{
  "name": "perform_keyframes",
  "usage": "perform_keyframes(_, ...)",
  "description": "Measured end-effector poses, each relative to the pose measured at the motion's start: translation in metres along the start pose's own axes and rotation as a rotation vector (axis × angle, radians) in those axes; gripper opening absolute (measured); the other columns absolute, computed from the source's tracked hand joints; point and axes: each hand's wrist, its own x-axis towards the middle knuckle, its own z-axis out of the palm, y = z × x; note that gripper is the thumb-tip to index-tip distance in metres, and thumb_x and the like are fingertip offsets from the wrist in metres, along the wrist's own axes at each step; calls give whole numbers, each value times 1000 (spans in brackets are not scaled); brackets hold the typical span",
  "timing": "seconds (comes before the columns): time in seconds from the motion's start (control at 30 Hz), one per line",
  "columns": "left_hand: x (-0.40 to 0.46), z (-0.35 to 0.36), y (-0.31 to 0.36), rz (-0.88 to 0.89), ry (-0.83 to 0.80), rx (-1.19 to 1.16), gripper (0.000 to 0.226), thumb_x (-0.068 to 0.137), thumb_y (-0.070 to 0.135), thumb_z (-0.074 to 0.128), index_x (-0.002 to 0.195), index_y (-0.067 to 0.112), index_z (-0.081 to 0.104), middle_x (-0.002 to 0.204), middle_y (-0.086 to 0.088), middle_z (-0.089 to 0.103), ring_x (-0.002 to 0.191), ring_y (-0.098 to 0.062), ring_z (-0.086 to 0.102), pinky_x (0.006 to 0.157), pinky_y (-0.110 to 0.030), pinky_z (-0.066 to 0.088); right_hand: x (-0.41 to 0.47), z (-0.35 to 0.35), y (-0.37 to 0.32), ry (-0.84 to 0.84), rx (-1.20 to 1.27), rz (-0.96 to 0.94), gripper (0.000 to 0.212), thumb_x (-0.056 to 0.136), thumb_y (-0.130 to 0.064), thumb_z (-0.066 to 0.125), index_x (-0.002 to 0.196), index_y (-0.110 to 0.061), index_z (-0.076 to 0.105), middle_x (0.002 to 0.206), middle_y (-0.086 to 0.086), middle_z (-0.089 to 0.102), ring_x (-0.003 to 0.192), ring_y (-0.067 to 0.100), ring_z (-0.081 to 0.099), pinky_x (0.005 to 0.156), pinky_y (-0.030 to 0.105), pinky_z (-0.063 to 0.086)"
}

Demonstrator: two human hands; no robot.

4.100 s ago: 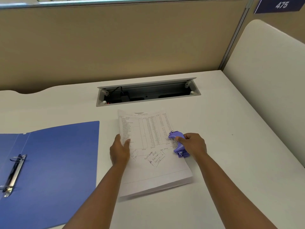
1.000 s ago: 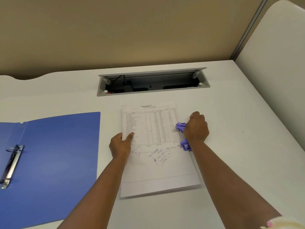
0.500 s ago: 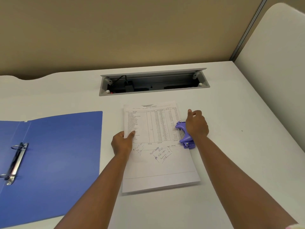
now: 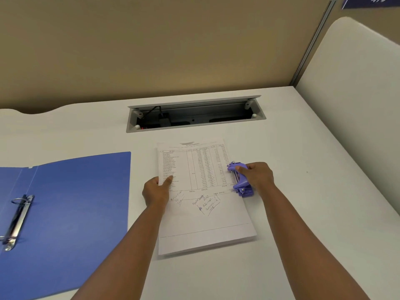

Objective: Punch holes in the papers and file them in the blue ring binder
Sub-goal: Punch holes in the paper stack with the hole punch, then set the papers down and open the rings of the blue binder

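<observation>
- A stack of papers (image 4: 205, 204) lies on a white desk (image 4: 303, 213) at the centre of the frame, its top sheet printed with a table of figures too small to read and marked lower down with handwritten blue-ink notes, also illegible.
- The left hand (image 4: 157, 191) pinches the stack's left edge, thumb on top of the sheet and the remaining fingers hidden beneath the paper.
- The right hand (image 4: 256, 175), right of centre, curls around a purple hole punch (image 4: 239, 180) set over the stack's right edge; the thumb lies on the punch's top, and the fingers wrap behind it out of sight.
- How far the paper edge enters the punch cannot be made out, since the punch body and hand cover it.
- The blue ring binder (image 4: 71, 213) lies open flat at the lower left of the frame, well apart from the papers; its left side and bottom are cut off by the frame edge.
- The binder's metal ring mechanism (image 4: 18, 221) sits near the left border, and whether the rings are open or closed is hard to tell.
- A recessed cable tray (image 4: 194, 114) opens in the desk above the papers, with a dark plug and cable partly in shadow inside.
- A tan partition (image 4: 151, 44) fills the upper frame; a blue number sign (image 4: 370, 2) at the upper right corner is cropped and unreadable.
- Both forearms run out of the bottom of the frame.
</observation>
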Motion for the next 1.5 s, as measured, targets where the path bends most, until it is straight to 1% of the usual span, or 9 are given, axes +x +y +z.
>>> perform_keyframes(0.23,1,0,-1,5,0,0,33,86,24,63,108,-2,64,115,-17,66,102,-33,61,81,-29,46,9,-25,8,50,-18,50,36,83,-34,66,95,1,69,80,11,59,75,26,52,68,29,38)
perform_keyframes(0.4,0,1,-1,14,0,11,34,87,24,62,109,-3,63,116,-18,65,103,-34,61,83,-32,47,16,-43,12,82,-54,80,36,84,-34,65,92,1,69,78,12,56,72,27,49,51,25,32)
perform_keyframes(0.6,-4,0,-3,47,11,-30,35,86,25,63,108,-2,63,114,-18,66,103,-34,62,85,-35,49,19,-49,19,101,-73,113,34,83,-36,65,63,-10,56,78,12,57,71,29,50,55,29,36)
perform_keyframes(0.73,-8,-4,-4,81,-7,-130,32,86,24,63,106,-2,64,111,-17,67,97,-31,63,82,-33,50,8,-45,17,298,-111,16,40,80,-39,68,107,-10,64,106,10,64,101,31,59,76,30,42)
perform_keyframes(0.83,-11,-7,-2,71,-35,-243,30,86,21,63,109,1,64,111,-14,66,91,-24,61,80,-30,49,-8,-35,6,461,-34,-236,28,82,-25,67,104,-8,68,105,10,67,98,25,59,77,26,40)
perform_keyframes(1.0,-14,-14,-2,53,-70,-375,33,86,19,62,114,1,62,116,-15,65,98,-26,62,90,-37,51,-25,-11,-3,-98,151,-130,21,84,-26,66,96,-9,71,81,5,70,64,10,57,57,12,47)
perform_keyframes(1.07,-14,-15,-2,45,-74,-393,33,86,18,62,115,0,62,116,-14,65,98,-26,62,90,-36,50,-31,-5,-1,-258,278,-5,24,85,-20,65,100,-2,70,91,13,71,73,19,61,69,22,53)
perform_keyframes(1.33,-4,-31,-14,46,-34,-267,28,85,20,64,104,0,65,103,-9,66,91,-25,62,81,-32,50,-39,23,9,-191,294,47,13,77,-12,73,66,-15,68,77,14,67,72,24,58,82,43,54)
perform_keyframes(1.5,6,-42,-16,-22,-46,-172,19,83,23,67,91,5,67,94,-9,66,87,-26,62,80,-34,51,-39,41,14,-125,236,57,8,73,-19,77,69,-15,72,79,15,70,70,24,60,82,45,54)
